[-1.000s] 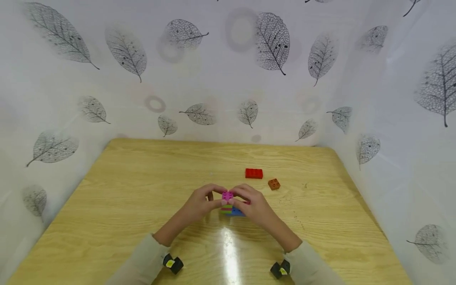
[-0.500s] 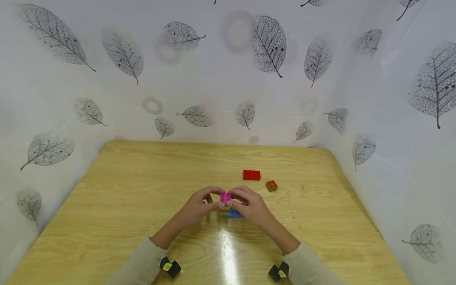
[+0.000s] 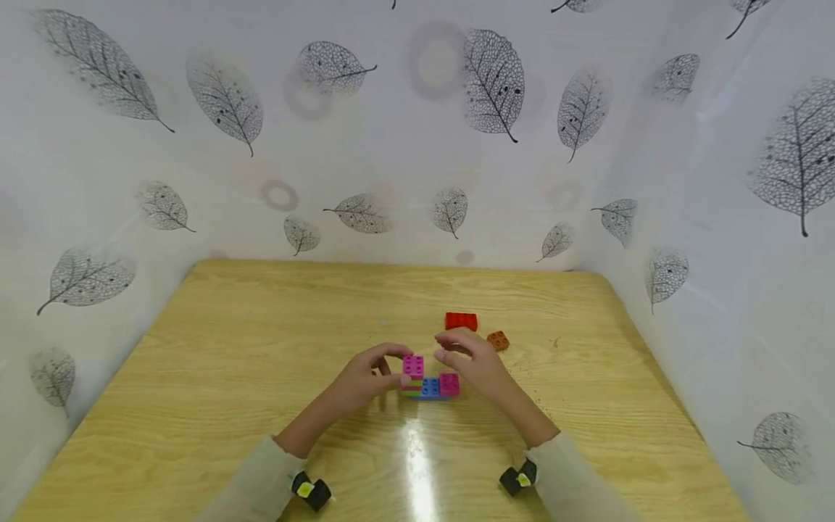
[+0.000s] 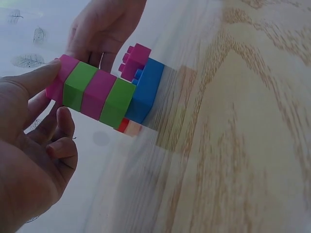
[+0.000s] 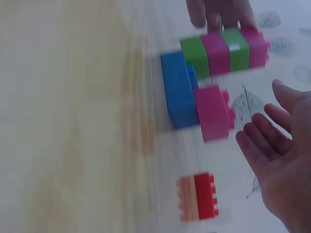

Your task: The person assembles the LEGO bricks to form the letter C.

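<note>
A column of pink and green toy building bricks (image 4: 99, 93) stands on the left end of a blue brick (image 3: 430, 388) on the table. The topmost one is a pink brick (image 3: 413, 365), pinched between thumb and forefinger of my left hand (image 3: 365, 373). On the blue brick's right end sits another pink brick (image 3: 449, 383). My right hand (image 3: 481, 362) holds nothing; its fingers are relaxed, just behind and right of that second pink brick. In the right wrist view, a gap shows between its fingertips (image 5: 243, 137) and the bricks.
A red brick (image 3: 461, 320) lies farther back on the wooden table (image 3: 274, 312), with a small orange-brown brick (image 3: 499, 341) to its right. Leaf-patterned sheeting (image 3: 385, 145) surrounds the table's back and sides.
My right hand has let go of the top pink brick and moved right, uncovering the blue brick and the second pink one. My left hand stays on the top brick.
</note>
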Available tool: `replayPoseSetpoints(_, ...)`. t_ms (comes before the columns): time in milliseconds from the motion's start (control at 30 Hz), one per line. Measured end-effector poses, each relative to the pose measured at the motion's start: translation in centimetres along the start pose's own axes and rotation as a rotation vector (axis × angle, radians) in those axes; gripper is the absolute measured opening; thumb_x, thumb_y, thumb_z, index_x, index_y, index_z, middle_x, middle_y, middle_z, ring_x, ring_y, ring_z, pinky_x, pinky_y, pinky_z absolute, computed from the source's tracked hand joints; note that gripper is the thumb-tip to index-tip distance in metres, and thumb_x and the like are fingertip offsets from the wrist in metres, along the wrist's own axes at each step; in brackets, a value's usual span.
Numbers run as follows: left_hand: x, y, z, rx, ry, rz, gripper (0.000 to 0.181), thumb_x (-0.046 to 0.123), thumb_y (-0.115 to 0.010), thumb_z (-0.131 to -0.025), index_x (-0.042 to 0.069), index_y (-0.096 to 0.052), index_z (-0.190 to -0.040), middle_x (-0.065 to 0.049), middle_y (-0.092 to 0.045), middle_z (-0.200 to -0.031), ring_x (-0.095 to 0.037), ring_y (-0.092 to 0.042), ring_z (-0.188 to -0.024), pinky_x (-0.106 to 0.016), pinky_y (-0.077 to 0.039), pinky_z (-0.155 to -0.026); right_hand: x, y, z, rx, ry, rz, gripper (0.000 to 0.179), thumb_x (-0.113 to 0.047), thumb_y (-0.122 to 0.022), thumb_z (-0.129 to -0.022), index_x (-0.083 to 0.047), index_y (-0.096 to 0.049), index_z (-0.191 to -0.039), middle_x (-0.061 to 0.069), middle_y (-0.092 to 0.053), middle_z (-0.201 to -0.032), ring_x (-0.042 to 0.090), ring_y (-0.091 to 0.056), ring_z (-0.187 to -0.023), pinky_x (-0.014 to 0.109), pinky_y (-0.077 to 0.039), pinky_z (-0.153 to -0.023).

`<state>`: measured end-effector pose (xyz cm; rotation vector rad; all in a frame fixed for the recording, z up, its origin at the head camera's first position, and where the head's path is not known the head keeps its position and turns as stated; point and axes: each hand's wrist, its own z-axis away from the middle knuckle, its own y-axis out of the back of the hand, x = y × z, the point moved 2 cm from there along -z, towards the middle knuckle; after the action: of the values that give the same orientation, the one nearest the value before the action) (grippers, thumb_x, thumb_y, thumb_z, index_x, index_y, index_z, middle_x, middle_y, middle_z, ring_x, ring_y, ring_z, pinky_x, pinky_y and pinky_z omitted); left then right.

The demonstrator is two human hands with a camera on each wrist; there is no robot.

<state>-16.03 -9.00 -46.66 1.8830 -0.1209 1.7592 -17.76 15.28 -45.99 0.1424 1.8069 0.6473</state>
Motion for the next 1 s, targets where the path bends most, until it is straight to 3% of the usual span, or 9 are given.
replayPoseSetpoints(167,0.0,0.0,-0.1,-0.009,-0.011,0.007,0.044,0.033,-0.075,-0.091,0.022,-0.063,-0.132,0.002,-0.062,-0.127,-0.021,-0.054,-0.086,-0.027,-0.048,-0.065,1.4,2.2,-1.4,0.057,0.040,0.200,0.039,-0.030,-0.070,-0.096,-0.007,-0.067,-0.127,0.006,-0.063,-0.127,0.030,-0.062,-0.114,0.049,-0.053,-0.095)
replayPoseSetpoints(333,0.0,-0.1,0.0,-0.013,-0.027,0.023,0.041,0.029,-0.074,-0.093,0.021,-0.063,-0.132,-0.003,-0.062,-0.129,-0.021,-0.054,-0.087,-0.027,-0.048,-0.067,3.2,4.0,-3.2,0.061,0.033,0.315,0.040,-0.027,-0.072,-0.094,-0.006,-0.067,-0.128,0.010,-0.063,-0.128,0.031,-0.059,-0.121,0.052,-0.050,-0.100)
replayPoseSetpoints(567,-0.2,0.0,-0.1,-0.017,-0.031,0.016,0.043,0.032,-0.074,-0.093,0.020,-0.062,-0.133,-0.005,-0.061,-0.130,-0.021,-0.054,-0.087,-0.027,-0.048,-0.067,4.8,4.9,-4.8,-0.007,-0.081,0.337,0.042,-0.029,-0.072,-0.095,-0.010,-0.065,-0.131,0.011,-0.060,-0.135,0.034,-0.056,-0.124,0.053,-0.047,-0.104)
replayPoseSetpoints(767,-0.4,0.1,0.0,-0.014,-0.023,0.017,0.044,0.035,-0.074,-0.092,0.022,-0.062,-0.133,0.000,-0.061,-0.129,-0.021,-0.055,-0.087,-0.027,-0.049,-0.067,5.9,4.9,-6.1,-0.063,-0.101,0.322,0.043,-0.023,-0.071,-0.095,-0.006,-0.063,-0.134,0.014,-0.059,-0.136,0.036,-0.052,-0.131,0.055,-0.041,-0.109)
replayPoseSetpoints(1000,-0.3,0.0,0.1,-0.019,-0.026,0.014,0.044,0.035,-0.074,-0.093,0.023,-0.062,-0.133,0.000,-0.061,-0.130,-0.021,-0.055,-0.088,-0.028,-0.049,-0.067,6.8,4.6,-7.0,-0.145,-0.141,0.376,0.041,-0.017,-0.071,-0.095,-0.005,-0.062,-0.134,0.017,-0.059,-0.134,0.035,-0.055,-0.125,0.052,-0.044,-0.107)
